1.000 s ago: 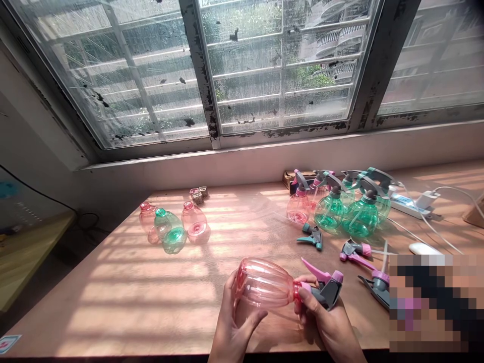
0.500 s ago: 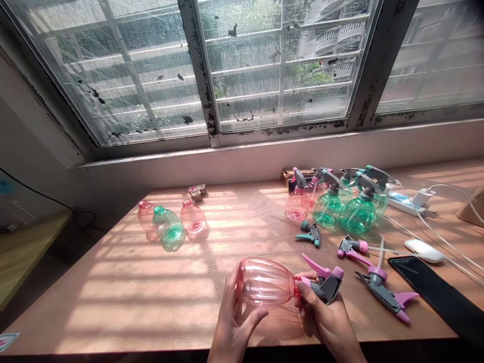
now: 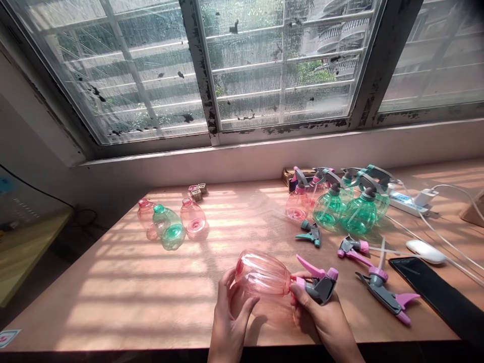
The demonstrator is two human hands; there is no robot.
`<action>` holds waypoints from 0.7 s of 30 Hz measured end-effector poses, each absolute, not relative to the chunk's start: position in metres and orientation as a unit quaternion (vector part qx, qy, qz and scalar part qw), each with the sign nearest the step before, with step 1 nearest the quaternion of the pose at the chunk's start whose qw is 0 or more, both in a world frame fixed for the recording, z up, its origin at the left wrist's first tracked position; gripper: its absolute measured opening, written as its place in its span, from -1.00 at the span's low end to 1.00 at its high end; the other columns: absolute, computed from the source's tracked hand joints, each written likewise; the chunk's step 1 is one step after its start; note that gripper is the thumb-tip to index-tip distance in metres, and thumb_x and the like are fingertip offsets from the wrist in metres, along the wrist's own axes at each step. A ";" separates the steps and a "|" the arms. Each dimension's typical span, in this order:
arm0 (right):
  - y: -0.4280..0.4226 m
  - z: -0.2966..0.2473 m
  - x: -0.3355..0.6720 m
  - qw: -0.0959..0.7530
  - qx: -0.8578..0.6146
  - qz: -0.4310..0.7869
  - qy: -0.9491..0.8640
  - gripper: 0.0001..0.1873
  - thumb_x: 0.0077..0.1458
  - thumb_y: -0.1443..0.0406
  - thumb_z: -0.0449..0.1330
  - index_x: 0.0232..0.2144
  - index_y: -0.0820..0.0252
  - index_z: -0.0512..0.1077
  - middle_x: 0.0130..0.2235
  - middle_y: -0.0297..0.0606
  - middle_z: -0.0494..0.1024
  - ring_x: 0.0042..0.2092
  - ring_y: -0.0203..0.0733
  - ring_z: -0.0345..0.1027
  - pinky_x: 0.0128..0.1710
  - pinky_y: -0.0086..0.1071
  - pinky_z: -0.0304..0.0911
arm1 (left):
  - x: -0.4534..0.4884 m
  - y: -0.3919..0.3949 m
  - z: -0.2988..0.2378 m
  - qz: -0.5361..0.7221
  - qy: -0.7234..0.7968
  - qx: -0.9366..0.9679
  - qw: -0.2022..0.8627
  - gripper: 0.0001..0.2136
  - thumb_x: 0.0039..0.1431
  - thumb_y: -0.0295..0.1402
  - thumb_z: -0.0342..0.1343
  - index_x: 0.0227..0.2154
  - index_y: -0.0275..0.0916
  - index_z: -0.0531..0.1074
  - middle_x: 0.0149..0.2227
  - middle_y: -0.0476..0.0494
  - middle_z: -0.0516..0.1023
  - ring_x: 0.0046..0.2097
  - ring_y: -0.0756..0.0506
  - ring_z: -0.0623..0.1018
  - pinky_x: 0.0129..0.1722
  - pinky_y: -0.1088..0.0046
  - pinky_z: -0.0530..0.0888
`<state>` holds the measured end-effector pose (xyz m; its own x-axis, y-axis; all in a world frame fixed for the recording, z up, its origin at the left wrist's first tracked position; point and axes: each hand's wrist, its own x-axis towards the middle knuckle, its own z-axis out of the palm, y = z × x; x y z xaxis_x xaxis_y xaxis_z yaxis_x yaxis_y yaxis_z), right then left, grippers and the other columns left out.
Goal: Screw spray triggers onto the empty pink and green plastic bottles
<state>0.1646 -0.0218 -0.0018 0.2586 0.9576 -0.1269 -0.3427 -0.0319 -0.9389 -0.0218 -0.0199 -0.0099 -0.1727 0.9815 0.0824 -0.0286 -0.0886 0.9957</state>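
I've got the pink bottle (image 3: 262, 272) sideways over the near worktop (image 3: 151, 302), right hand (image 3: 325, 312) pinching its neck beside the spray head (image 3: 324, 287), left hand (image 3: 229, 317) loosely cupping the base, thumb off. Risk: slack left grip could let it spin or slip under any twist

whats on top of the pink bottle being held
A grey-and-pink plastic trigger head meets the neck of the ribbed, clear pink plastic bottle. Fingers of the right hand cover part of the join, so how tightly it fits cannot be seen.
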 end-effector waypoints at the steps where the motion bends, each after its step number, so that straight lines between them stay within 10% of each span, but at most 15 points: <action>1: -0.021 -0.002 0.164 0.625 -0.485 0.531 -0.304 -0.45 -0.12 -0.09 0.55 -0.31 0.20 0.56 -0.59 -0.33 0.53 -0.61 -0.25 0.33 -0.62 -0.44 0.26 | -0.022 -0.020 -0.011 0.572 0.509 0.466 0.443 -0.47 0.15 -0.17 0.38 0.16 -0.02 0.38 0.27 -0.19 0.53 0.30 -0.27 0.50 0.35 0.10 0.39; 21: -0.020 -0.007 0.166 0.622 -0.489 0.512 -0.334 -0.47 -0.05 -0.09 0.52 -0.32 0.24 0.56 -0.60 -0.32 0.51 -0.67 -0.37 0.18 -0.68 -0.47 0.10 | -0.019 -0.020 -0.004 0.581 0.516 0.450 0.439 -0.49 0.11 -0.07 0.41 0.09 -0.06 0.46 0.14 -0.17 0.61 0.14 -0.25 0.63 0.20 0.19 0.54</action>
